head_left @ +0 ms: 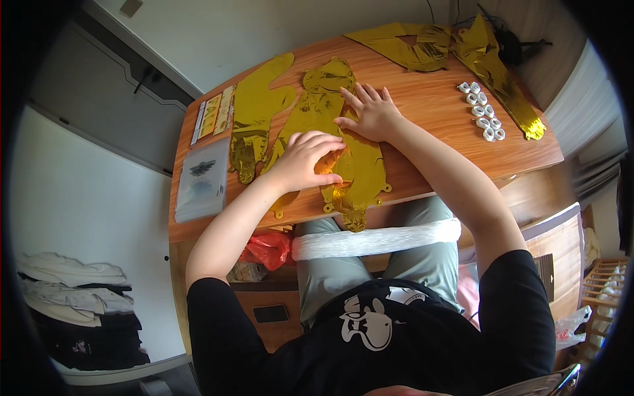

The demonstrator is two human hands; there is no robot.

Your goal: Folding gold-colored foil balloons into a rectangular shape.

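Note:
A flat gold foil balloon (pixel 366 155) lies in front of me, its lower end hanging over the table's near edge. My right hand (pixel 373 115) rests flat on its upper part, fingers spread. At the balloon's left side, my left hand (pixel 304 162) is curved over the foil, with thumb and fingers apart and crumpled foil showing between them. The left fingertips are partly hidden against the foil. Another flat gold foil balloon (pixel 261 105) lies to the left, and more gold foil (pixel 323 79) extends beneath and beyond my hands.
Clear plastic bags (pixel 201 181) and printed cards (pixel 214 113) lie on the wooden table's left. Several small white ribbon rolls (pixel 485 112) sit at right, near more gold foil balloons (pixel 502 86). A long white bundle (pixel 376 239) lies across my lap, beside a red plastic bag (pixel 269 249).

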